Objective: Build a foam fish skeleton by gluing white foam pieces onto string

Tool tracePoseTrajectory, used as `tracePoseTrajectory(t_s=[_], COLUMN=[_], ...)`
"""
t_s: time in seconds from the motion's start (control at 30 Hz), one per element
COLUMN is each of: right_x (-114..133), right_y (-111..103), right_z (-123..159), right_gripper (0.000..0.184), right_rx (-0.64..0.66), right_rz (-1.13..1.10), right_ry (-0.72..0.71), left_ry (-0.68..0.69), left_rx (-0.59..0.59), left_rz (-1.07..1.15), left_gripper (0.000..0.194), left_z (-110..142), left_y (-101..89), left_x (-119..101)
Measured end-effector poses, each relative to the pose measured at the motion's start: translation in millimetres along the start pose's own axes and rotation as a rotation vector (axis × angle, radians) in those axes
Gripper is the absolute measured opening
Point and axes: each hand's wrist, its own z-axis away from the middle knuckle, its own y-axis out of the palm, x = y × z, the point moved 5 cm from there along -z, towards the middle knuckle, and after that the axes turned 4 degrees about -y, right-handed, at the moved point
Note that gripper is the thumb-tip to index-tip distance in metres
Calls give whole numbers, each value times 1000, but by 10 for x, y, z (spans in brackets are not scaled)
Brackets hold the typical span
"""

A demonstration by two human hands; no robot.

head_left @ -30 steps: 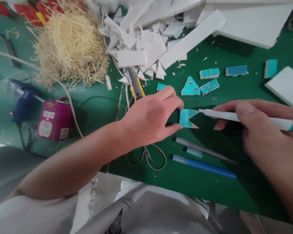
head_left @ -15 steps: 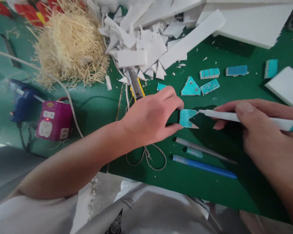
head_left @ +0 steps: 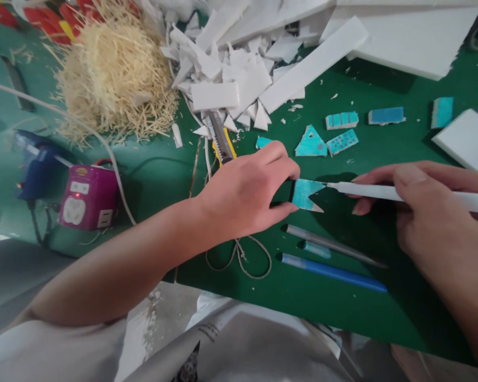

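Observation:
My left hand point(head_left: 258, 185) pinches the left end of a small foam piece point(head_left: 304, 193) with a turquoise face and a V-shaped notch on its right side. In my right hand point(head_left: 426, 207) is a white marker point(head_left: 370, 191), its tip touching the upper point of the notched piece. Below the hands lie a grey marker point(head_left: 330, 244), a short turquoise cap point(head_left: 317, 249) and a blue marker point(head_left: 334, 273). Above them rest a turquoise triangle point(head_left: 310, 142), a dotted turquoise block point(head_left: 342, 142), a striped one point(head_left: 342, 120) and a blue-topped block point(head_left: 386, 115).
White foam scraps point(head_left: 239, 79) are heaped at the back, beside a mound of straw point(head_left: 119, 69). A yellow utility knife point(head_left: 222, 139) lies behind my left hand. At left are a blue glue gun point(head_left: 37, 164), a magenta power adapter point(head_left: 88, 199) and a cable point(head_left: 103, 142).
My right hand has shifted slightly right with the marker. The upper point of the notched piece now looks filled in turquoise, and the piece is tilted a little. My left hand stays put.

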Motion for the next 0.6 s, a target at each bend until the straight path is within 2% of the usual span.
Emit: tracePoseTrajectory(t_s=[0.6], right_x=[6], right_y=[-6], right_z=[20], right_gripper=[30], right_rx=[17], right_rz=[40], right_ry=[-21], left_ry=[2], left_rx=[-19], left_rz=[-12], left_gripper=[26], left_z=[6], left_y=[13], left_x=[4])
